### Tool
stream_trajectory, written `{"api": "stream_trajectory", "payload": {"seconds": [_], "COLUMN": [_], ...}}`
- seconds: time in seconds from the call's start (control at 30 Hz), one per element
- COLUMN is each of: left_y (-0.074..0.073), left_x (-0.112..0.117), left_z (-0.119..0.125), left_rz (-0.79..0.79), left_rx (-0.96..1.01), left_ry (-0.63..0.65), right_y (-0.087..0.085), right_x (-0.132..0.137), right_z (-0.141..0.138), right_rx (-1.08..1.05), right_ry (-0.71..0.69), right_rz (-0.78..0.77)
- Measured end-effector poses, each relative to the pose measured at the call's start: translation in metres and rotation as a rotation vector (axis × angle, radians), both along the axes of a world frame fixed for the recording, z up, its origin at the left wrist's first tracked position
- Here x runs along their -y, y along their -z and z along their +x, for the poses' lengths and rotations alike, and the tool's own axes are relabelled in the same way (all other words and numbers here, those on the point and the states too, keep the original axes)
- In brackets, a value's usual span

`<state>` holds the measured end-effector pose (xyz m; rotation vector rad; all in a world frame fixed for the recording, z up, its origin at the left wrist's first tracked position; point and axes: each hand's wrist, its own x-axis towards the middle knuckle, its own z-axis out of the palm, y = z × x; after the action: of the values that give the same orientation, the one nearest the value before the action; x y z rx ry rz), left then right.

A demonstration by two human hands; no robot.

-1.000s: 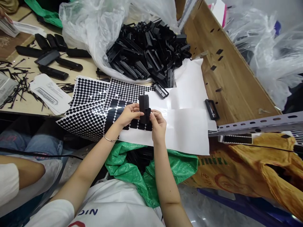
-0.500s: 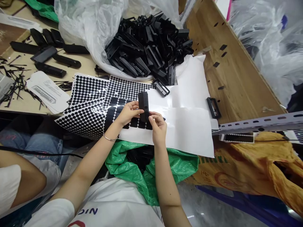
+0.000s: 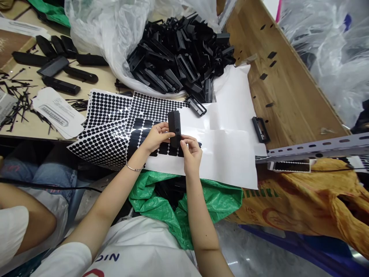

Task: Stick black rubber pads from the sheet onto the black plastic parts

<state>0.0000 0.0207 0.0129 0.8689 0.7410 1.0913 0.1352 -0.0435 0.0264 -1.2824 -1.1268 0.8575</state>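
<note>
One black part (image 3: 174,122) was held over the patterned sheet (image 3: 164,163): the left hand (image 3: 155,138) pinched its side, and the right hand (image 3: 191,152) had thumb and fingers drawn together at its lower right (on what, I couldn't tell). An uneven push there could have twisted the part out of the left pinch. A second earlier, a dark bit jutted beside it; now none showed apart.
</note>
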Motion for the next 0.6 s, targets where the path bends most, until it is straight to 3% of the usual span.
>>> {"api": "stream_trajectory", "payload": {"seconds": [0.6], "left_y": [0.0038], "left_x": [-0.0018], "left_z": [-0.0014], "left_rz": [0.009], "left_rx": [0.0], "left_ry": [-0.002], "right_y": [-0.0067], "right_x": [0.0011], "right_z": [-0.0043], "right_rx": [0.099], "right_ry": [0.01], "right_rz": [0.022]}}
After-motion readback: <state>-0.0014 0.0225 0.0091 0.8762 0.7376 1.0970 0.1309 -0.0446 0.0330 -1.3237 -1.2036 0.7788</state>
